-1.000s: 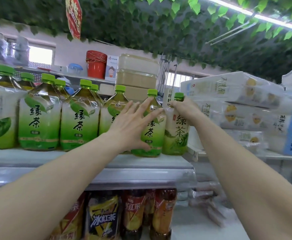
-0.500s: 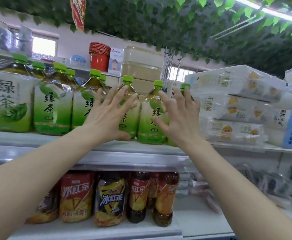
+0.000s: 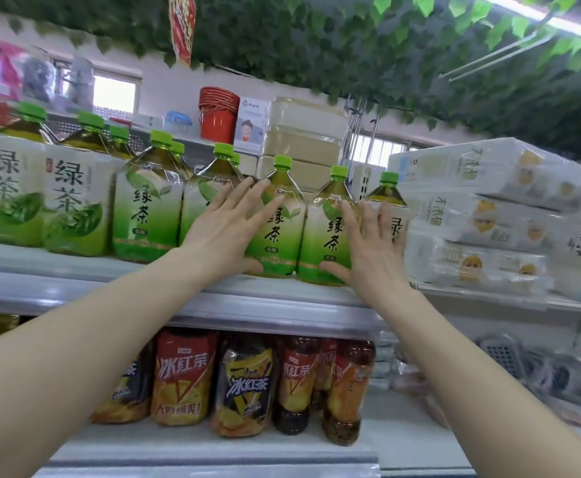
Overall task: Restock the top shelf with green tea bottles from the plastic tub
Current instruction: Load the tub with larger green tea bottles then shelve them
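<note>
Seen from the head camera, the green tea bottles [image 3: 147, 208] stand upright in a row along the front edge of the top shelf [image 3: 75, 270], from its left end to its right corner. Both hands are flat and grip nothing. The left hand [image 3: 227, 229] lies with straight, spread fingers across the fronts of two bottles, hiding most of one label, its thumb near a bottle's base. The right hand [image 3: 368, 250] rests with straight fingers against the last two bottles, and the corner bottle [image 3: 389, 191] shows little more than its cap and neck behind it. A second row stands behind; only green caps [image 3: 177, 146] peek out. The leftmost bottles are blurred and cut by the frame edge. On the shelf below stand iced tea bottles [image 3: 185, 377], their caps hidden under the top shelf. Wrapped paper packs [image 3: 472, 201] sit stacked just right of the corner.
</note>
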A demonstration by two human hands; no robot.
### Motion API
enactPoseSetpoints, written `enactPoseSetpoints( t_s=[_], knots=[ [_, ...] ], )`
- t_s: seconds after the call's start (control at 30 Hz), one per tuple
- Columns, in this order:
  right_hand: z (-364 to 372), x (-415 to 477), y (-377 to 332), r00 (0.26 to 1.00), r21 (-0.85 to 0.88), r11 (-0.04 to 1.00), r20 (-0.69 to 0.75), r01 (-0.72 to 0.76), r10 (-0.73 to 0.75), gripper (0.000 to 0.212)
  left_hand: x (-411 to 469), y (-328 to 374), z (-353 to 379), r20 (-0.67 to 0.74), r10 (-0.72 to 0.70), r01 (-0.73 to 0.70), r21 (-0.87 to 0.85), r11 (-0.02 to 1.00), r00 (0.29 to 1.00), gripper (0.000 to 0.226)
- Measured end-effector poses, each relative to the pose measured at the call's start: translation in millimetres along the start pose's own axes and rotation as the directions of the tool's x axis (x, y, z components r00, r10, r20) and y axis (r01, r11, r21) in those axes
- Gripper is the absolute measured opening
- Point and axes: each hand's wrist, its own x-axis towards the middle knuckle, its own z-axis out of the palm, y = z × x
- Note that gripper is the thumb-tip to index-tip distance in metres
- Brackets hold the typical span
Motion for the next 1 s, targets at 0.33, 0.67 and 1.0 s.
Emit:
enactPoseSetpoints(
  t_s=[0.33,0.67,1.0],
  knots=[
    [-4,19,-67,0.948,-0.105,0.942,0.021,0.319,-0.319,0.089,-29,-45,-2,0.115,-0.154,0.148,0.060,0.987,0.981,0.125],
    [-13,18,-85,0.958,-0.093,0.955,-0.039,0.280,-0.285,0.085,-34,-47,-9,0.151,-0.137,0.128,0.062,0.990,0.979,0.121],
    [-11,49,-127,0.910,-0.125,0.904,-0.021,0.408,-0.414,0.103,-81,-117,-12,0.150,-0.194,0.184,0.080,0.980,0.970,0.098]
  ],
)
